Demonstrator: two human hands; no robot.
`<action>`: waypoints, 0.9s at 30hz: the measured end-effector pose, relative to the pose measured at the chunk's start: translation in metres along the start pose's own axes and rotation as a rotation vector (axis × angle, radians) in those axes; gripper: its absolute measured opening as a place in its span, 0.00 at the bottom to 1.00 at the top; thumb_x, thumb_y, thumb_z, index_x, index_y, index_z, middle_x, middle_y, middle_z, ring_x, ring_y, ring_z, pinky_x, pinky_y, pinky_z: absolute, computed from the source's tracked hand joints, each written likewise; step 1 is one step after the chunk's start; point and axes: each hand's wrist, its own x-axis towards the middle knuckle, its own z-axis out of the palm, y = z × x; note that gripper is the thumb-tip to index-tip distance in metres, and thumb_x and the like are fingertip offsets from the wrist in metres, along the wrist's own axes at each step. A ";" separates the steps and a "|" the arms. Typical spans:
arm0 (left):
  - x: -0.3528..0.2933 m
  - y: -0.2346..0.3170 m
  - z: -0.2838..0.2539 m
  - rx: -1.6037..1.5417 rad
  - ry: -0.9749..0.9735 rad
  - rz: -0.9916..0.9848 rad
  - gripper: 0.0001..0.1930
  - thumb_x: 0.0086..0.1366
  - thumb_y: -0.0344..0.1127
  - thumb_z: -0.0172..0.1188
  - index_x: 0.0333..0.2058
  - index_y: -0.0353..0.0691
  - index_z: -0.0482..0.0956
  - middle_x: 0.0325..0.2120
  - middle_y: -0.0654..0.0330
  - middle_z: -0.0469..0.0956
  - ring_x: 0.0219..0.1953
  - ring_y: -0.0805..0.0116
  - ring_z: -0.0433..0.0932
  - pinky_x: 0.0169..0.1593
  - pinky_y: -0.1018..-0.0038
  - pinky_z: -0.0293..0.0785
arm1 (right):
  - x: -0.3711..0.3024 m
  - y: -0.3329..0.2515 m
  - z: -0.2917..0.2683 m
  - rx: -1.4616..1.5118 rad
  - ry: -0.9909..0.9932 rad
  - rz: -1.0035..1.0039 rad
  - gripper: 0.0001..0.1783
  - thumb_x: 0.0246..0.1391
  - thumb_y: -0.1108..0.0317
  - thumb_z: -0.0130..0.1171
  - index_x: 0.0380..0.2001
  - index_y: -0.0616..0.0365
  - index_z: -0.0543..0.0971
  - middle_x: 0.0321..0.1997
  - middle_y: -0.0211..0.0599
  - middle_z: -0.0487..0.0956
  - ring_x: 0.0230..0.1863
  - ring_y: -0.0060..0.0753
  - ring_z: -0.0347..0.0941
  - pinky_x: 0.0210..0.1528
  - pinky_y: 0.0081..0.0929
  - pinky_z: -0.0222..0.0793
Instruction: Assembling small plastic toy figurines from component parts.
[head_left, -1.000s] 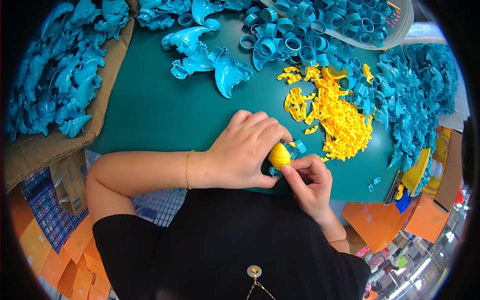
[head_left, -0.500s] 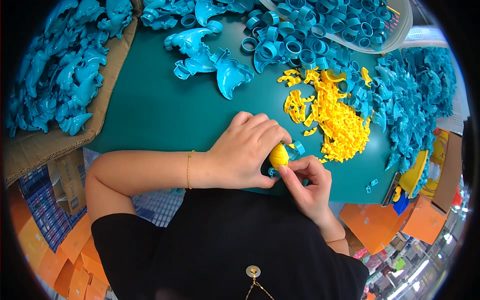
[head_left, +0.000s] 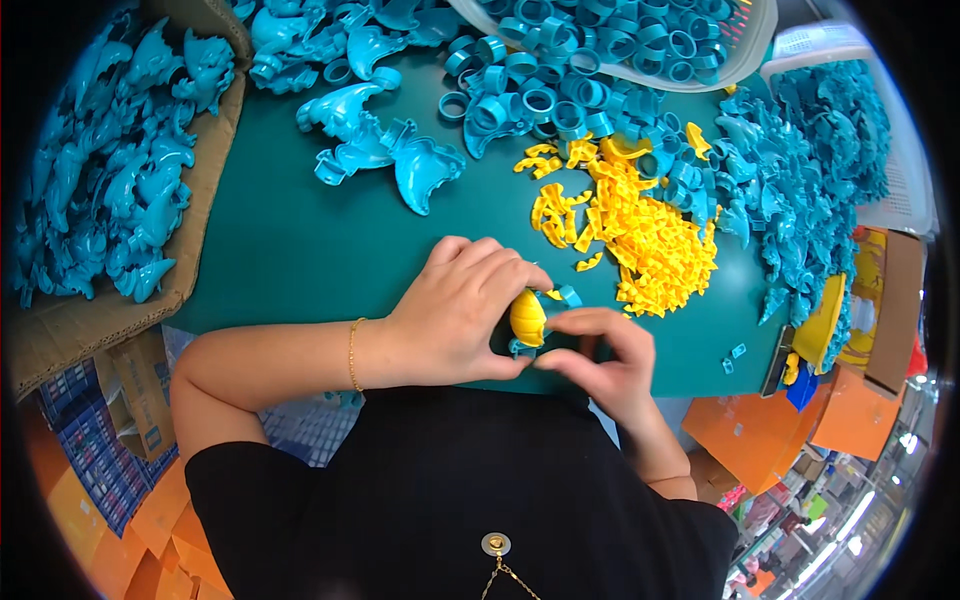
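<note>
My left hand curls around a small plastic assembly, thumb below and fingers above. Its visible part is a ridged, rounded yellow piece, with bits of teal plastic showing at its lower end. Just right of it is my right hand, thumb and forefinger parted with a gap between their tips. Whether the forefinger still touches the assembly, I cannot tell. A small teal piece lies just beyond the right forefinger. Farther off spreads a heap of small yellow parts.
Several teal rings lie before a clear tub of more rings. Winged teal shells rest on the green table. A cardboard box of teal shells stands left; a teal heap lies right. Two tiny teal bits sit near the right edge.
My right thumb and forefinger have come off the lower end of the yellow piece and spread apart. My left hand keeps its grasp. The whole view has shifted slightly.
</note>
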 end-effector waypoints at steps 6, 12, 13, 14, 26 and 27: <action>0.004 0.001 -0.002 0.017 -0.038 -0.004 0.37 0.44 0.44 0.81 0.53 0.47 0.73 0.46 0.63 0.77 0.51 0.60 0.76 0.56 0.61 0.63 | 0.016 -0.001 -0.013 -0.326 0.138 -0.056 0.14 0.50 0.75 0.77 0.41 0.59 0.85 0.42 0.37 0.84 0.31 0.22 0.78 0.30 0.18 0.69; 0.007 0.005 -0.005 0.022 -0.058 -0.009 0.37 0.44 0.44 0.82 0.53 0.46 0.75 0.46 0.61 0.78 0.50 0.59 0.76 0.57 0.61 0.63 | 0.030 0.006 -0.033 -0.600 0.334 -0.163 0.17 0.50 0.75 0.76 0.45 0.60 0.85 0.46 0.42 0.84 0.41 0.37 0.83 0.39 0.27 0.78; 0.008 0.005 -0.006 0.015 -0.062 0.019 0.37 0.44 0.44 0.82 0.53 0.46 0.75 0.46 0.61 0.78 0.50 0.59 0.76 0.57 0.61 0.63 | 0.032 0.004 -0.040 -0.628 0.365 -0.196 0.18 0.50 0.75 0.76 0.46 0.59 0.86 0.47 0.42 0.84 0.44 0.40 0.82 0.43 0.30 0.78; 0.007 0.005 -0.007 0.024 -0.068 0.006 0.36 0.46 0.44 0.81 0.53 0.47 0.74 0.46 0.62 0.78 0.51 0.59 0.76 0.57 0.62 0.62 | 0.034 0.004 -0.046 -0.649 0.391 -0.233 0.19 0.49 0.74 0.77 0.46 0.59 0.86 0.47 0.43 0.84 0.48 0.43 0.82 0.47 0.33 0.78; 0.013 0.007 -0.010 0.071 -0.095 0.008 0.41 0.49 0.47 0.80 0.62 0.48 0.73 0.52 0.64 0.80 0.51 0.64 0.76 0.55 0.64 0.62 | 0.034 0.055 -0.184 -0.981 0.563 0.089 0.15 0.57 0.68 0.71 0.48 0.55 0.86 0.43 0.38 0.85 0.45 0.38 0.79 0.48 0.34 0.75; 0.014 0.007 -0.009 0.070 -0.096 0.003 0.41 0.50 0.47 0.80 0.62 0.47 0.73 0.52 0.64 0.80 0.51 0.64 0.76 0.55 0.64 0.62 | 0.031 0.054 -0.181 -0.891 0.634 0.139 0.13 0.58 0.68 0.70 0.47 0.55 0.86 0.42 0.37 0.85 0.44 0.36 0.79 0.47 0.33 0.75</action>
